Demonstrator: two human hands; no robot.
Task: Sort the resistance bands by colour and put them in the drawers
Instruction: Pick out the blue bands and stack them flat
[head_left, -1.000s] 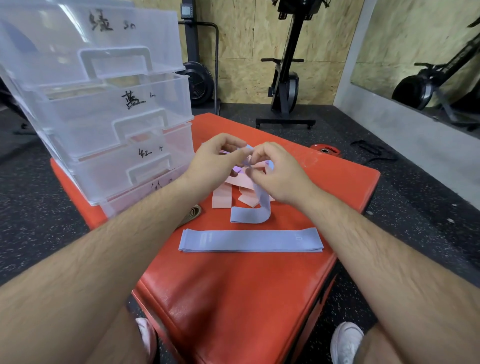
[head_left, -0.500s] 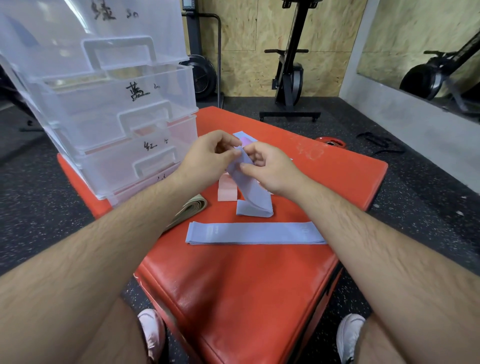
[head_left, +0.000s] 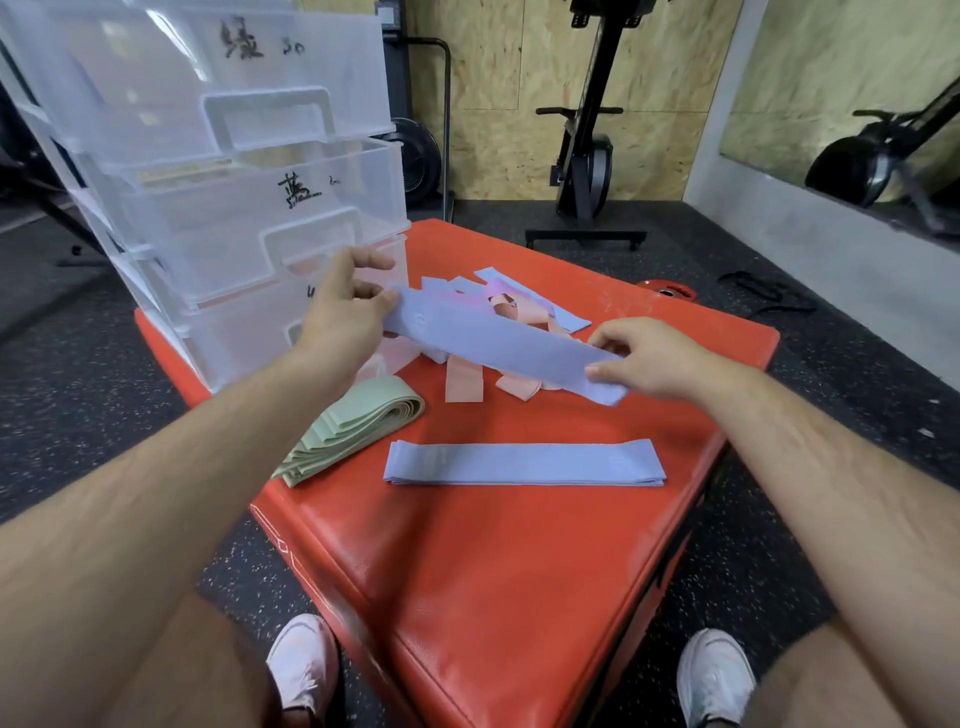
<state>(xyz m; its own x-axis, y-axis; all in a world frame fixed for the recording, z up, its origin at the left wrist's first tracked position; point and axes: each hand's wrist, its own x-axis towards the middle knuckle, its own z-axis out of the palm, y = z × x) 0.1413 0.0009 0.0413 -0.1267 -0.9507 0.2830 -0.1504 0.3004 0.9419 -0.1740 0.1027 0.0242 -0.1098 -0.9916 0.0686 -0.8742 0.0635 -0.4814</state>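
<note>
Over the red box (head_left: 519, 597), left grip (head_left: 343, 317) and right grip (head_left: 654, 358) pinch one blue band (head_left: 498, 343); one flat band (head_left: 524, 462) lies nearby.

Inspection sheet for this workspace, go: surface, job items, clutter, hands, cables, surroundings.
Surface: red padded box carrying drawers and bands.
Job's things: clear drawer stack, labelled; held blue band; flat blue band; folded green bands; pink and blue pile.
Clutter: red disc on floor.
Hands: left hand and right hand pinch the held blue band's ends.
Cables: dark cord on floor, unclear.
Surroundings: exercise machine, plywood wall.
</note>
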